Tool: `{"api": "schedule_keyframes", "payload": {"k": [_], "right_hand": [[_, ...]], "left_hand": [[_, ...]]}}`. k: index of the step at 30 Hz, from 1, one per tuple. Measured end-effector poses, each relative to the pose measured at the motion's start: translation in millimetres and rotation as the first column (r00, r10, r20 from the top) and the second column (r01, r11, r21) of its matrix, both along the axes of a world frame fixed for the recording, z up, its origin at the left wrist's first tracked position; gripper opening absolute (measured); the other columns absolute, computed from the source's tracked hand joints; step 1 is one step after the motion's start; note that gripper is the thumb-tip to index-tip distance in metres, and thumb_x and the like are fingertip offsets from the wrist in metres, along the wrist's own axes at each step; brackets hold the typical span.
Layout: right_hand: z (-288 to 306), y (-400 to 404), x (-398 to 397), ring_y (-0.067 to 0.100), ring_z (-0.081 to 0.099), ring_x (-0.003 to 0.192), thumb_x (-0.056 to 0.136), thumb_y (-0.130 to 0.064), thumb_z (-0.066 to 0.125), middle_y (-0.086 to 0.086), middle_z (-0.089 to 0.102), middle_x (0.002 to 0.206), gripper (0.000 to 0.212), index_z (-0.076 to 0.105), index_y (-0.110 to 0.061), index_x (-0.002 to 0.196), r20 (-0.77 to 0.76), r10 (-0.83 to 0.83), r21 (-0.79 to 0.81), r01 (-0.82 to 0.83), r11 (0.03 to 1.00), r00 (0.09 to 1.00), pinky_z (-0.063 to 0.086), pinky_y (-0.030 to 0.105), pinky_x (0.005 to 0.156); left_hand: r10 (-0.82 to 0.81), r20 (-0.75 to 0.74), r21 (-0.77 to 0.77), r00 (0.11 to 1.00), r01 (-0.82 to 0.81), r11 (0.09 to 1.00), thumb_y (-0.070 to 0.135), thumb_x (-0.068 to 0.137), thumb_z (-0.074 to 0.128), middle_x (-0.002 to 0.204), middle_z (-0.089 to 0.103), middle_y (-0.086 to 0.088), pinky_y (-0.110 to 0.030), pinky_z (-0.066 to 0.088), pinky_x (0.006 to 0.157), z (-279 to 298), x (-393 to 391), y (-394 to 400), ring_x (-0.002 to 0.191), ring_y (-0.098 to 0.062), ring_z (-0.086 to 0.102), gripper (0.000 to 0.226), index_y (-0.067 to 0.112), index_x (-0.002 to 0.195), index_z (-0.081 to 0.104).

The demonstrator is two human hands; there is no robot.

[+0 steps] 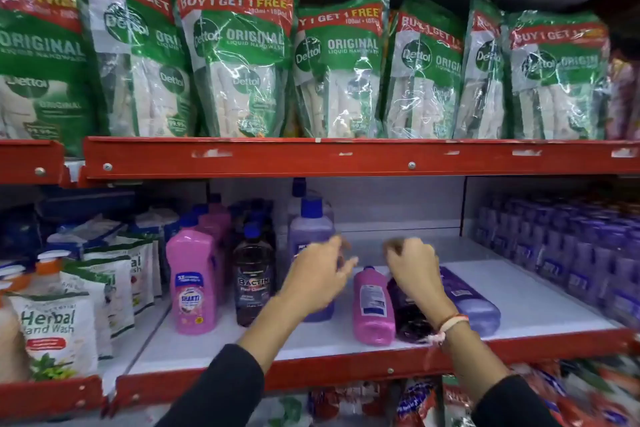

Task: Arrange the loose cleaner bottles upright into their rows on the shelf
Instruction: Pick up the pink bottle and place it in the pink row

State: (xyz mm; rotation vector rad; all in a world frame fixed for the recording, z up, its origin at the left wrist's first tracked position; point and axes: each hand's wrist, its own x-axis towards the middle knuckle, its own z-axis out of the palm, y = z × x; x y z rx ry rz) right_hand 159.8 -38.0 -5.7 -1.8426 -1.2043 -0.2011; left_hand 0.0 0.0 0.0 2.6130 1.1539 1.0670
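Three cleaner bottles lie flat on the white shelf board (540, 291): a pink bottle (372, 308), a dark purple bottle (410, 319) and a lilac bottle (472, 302). Upright rows stand to their left: pink bottles (194, 281), dark bottles (252, 284) and lilac bottles (310, 225). My left hand (317, 274) hovers in front of the front lilac bottle, fingers apart and blurred, holding nothing. My right hand (414, 263) hangs over the neck end of the dark lying bottle, fingers curled downward; whether it touches the bottle is unclear.
Green handwash refill packs (239, 59) fill the shelf above its red rail (346, 156). Herbal handwash pouches (52, 326) crowd the left. A block of purple bottles (568, 246) stands at the right. A red front rail (346, 367) edges the shelf; more packs lie below.
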Motion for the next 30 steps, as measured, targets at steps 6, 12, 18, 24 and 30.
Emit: {"api": "schedule_keyframes", "payload": {"k": [6, 12, 18, 24, 30], "right_hand": [[-42.6, 11.0, 32.8, 0.035, 0.066, 0.106, 0.088, -0.005, 0.05, 0.024, 0.07, 0.112, 0.026, 0.068, 0.007, 0.103, -0.213, 0.066, -0.485, -0.164, 0.859, 0.975, 0.052, 0.036, 0.088], [-46.8, 25.6, 58.8, 0.024, 0.072, 0.08, 0.092, 0.001, 0.047, 0.015, 0.074, 0.09, 0.018, 0.064, -0.003, 0.089, -0.517, 0.118, -0.373, -0.347, 0.861, 0.848, 0.06, 0.034, 0.084], [-51.7, 32.6, 69.3, 0.023, 0.061, 0.073, 0.09, 0.003, 0.049, 0.01, 0.059, 0.08, 0.031, 0.051, -0.016, 0.065, -0.535, 0.143, -0.355, -0.375, 0.856, 0.833, 0.059, 0.038, 0.086], [-47.9, 28.0, 60.4, 0.035, 0.067, 0.085, 0.098, -0.018, 0.05, 0.03, 0.068, 0.102, 0.036, 0.063, 0.014, 0.106, -0.58, 0.213, -0.317, -0.459, 0.83, 0.786, 0.056, 0.043, 0.085], [-55.8, 10.0, 47.1, 0.031, 0.065, 0.106, 0.097, -0.016, 0.052, 0.021, 0.064, 0.121, 0.035, 0.052, 0.006, 0.124, -0.724, 0.356, -0.081, -0.585, 0.807, 0.591, 0.056, 0.038, 0.091]], "left_hand": [[-0.016, 0.003, -0.724, 1.0, 0.013, 0.69, 0.046, 0.08, 0.068, 0.104, 0.068, -0.017, -0.035, 0.052, 0.076, -58.3, 48.7, 13.9, 0.09, -0.029, 0.065, 0.046, 0.006, 0.102, 0.06], [0.19, 0.227, -0.902, 0.955, 0.133, 0.41, 0.008, 0.071, 0.081, 0.096, 0.062, -0.012, -0.046, 0.059, 0.078, -67.8, 76.9, 33.5, 0.09, -0.03, 0.068, 0.056, 0.009, 0.105, 0.036], [0.244, 0.26, -0.869, 0.934, 0.117, 0.481, 0.004, 0.065, 0.084, 0.107, 0.063, -0.016, -0.053, 0.059, 0.075, -76.2, 82.9, 33.4, 0.092, -0.032, 0.068, 0.062, 0.008, 0.109, 0.039], [0.237, 0.367, -0.725, 0.9, 0.117, 0.679, 0.019, 0.053, 0.092, 0.107, 0.07, -0.01, -0.038, 0.056, 0.09, -100.1, 71.0, 27.1, 0.096, -0.024, 0.067, 0.056, 0.01, 0.1, 0.061], [0.129, 0.43, -0.589, 0.894, 0.169, 0.79, 0.015, 0.047, 0.094, 0.104, 0.065, -0.002, -0.034, 0.057, 0.088, -101.0, 41.1, 16.8, 0.094, -0.016, 0.063, 0.082, 0.007, 0.118, 0.055]]}}
